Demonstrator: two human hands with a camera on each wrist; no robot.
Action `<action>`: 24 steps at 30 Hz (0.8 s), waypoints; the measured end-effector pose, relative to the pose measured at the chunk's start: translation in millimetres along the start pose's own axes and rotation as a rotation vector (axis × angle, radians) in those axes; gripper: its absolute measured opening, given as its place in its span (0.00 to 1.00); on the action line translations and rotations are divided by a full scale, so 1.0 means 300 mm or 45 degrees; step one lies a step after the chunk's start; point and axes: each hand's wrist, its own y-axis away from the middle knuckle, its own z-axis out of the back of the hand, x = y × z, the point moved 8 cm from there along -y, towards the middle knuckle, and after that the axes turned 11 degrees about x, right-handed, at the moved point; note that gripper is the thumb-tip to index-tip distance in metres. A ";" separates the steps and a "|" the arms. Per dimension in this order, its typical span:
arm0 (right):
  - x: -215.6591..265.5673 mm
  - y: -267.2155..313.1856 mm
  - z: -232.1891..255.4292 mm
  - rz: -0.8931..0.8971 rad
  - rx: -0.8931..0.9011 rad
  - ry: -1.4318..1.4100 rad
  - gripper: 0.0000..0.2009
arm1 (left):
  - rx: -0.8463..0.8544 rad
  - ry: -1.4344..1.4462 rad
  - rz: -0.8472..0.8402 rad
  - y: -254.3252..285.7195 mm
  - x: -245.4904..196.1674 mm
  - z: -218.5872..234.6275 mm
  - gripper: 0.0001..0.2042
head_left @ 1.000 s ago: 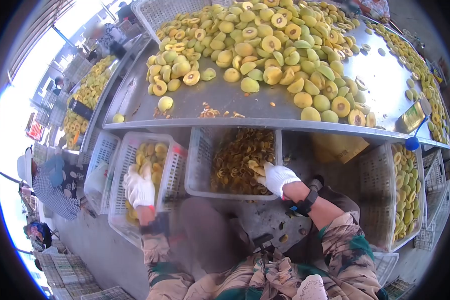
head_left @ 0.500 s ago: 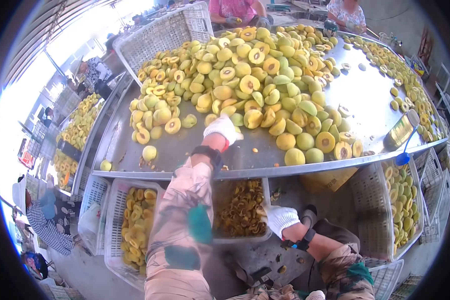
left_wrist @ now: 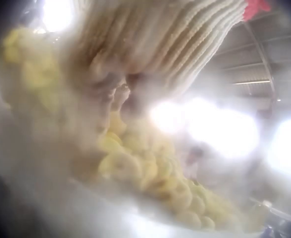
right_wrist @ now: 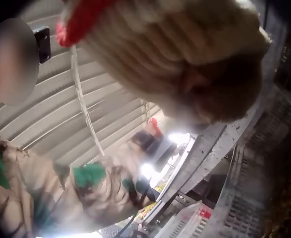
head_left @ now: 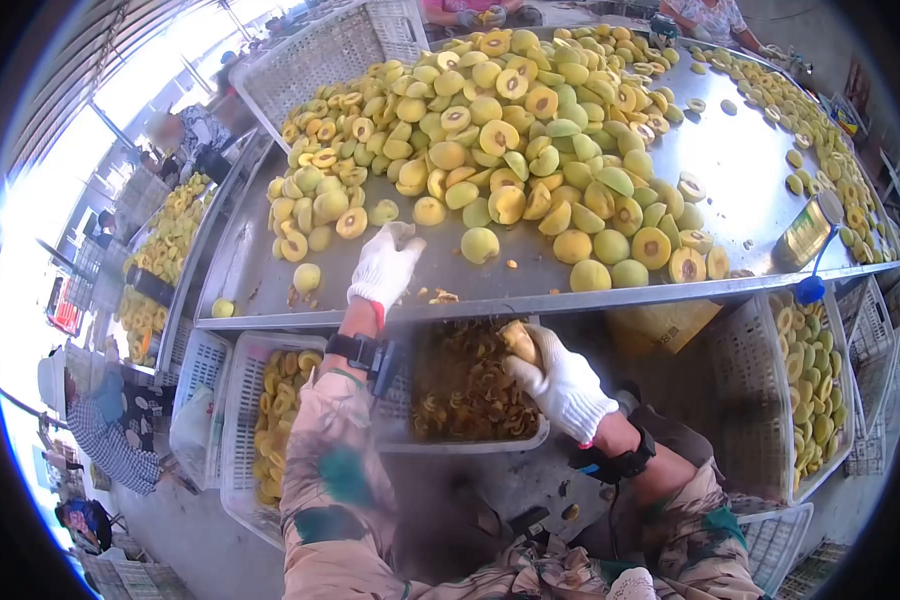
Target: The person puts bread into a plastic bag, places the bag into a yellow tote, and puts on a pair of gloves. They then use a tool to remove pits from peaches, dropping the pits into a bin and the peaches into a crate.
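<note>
My left hand, in a white knit glove, is over the near part of the metal table, fingers bent toward the pile of halved yellow-green peaches. Its fingertips are dim and blurred, and I cannot tell whether they hold anything. My right hand, gloved too, has its fingers curled and its thumb against a yellow-tan piece. It is above the right side of a crate of brown scraps, just below the table edge. In the right wrist view the glove hides what its fingers hold.
A crate of fruit halves stands on the left, another crate of them on the right. A jar stands on the table's right side. An upturned white crate leans behind the pile. Other people work around the tables.
My left hand moved from the left crate up to the fruit pile, then back a little toward the table's near edge. The right hand lifted from the scrap crate's right side.
</note>
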 end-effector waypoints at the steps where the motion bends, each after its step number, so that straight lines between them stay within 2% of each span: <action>1: 0.009 -0.001 0.003 -0.041 0.002 -0.084 0.27 | -0.012 -0.002 0.009 0.015 0.006 0.010 0.23; 2: 0.008 -0.003 0.003 0.000 -0.033 -0.112 0.27 | -0.065 -0.104 -0.068 -0.009 0.027 0.019 0.24; 5: 0.012 0.011 0.028 -0.001 -0.104 -0.145 0.27 | 0.103 -0.174 -0.052 -0.066 0.000 -0.031 0.23; 8: -0.058 0.007 0.067 -0.056 -0.213 -0.219 0.27 | 0.303 -0.370 -0.162 -0.122 -0.130 -0.138 0.25; 11: -0.066 0.010 0.132 -0.094 -0.313 -0.342 0.26 | 0.470 -0.721 -0.275 -0.148 -0.259 -0.273 0.28; 12: -0.067 0.009 0.151 -0.102 -0.347 -0.322 0.25 | 0.581 -0.907 -0.228 -0.148 -0.285 -0.317 0.31; 16: -0.068 0.004 0.167 -0.120 -0.339 -0.533 0.24 | 0.669 -1.098 -0.253 -0.174 -0.302 -0.372 0.30; 19: -0.072 -0.005 0.150 -0.099 -0.266 -0.715 0.21 | 0.595 -0.852 -0.220 -0.144 -0.295 -0.305 0.31; 20: -0.068 -0.005 0.140 -0.084 -0.203 -0.808 0.20 | 0.533 -0.591 -0.253 -0.131 -0.274 -0.275 0.29; 23: -0.022 0.001 0.107 -0.055 -0.012 -1.011 0.18 | 0.744 0.684 -0.277 -0.002 -0.230 -0.252 0.26; 24: 0.000 -0.001 0.089 -0.047 0.058 -1.062 0.18 | 0.756 0.913 -0.314 0.056 -0.234 -0.249 0.26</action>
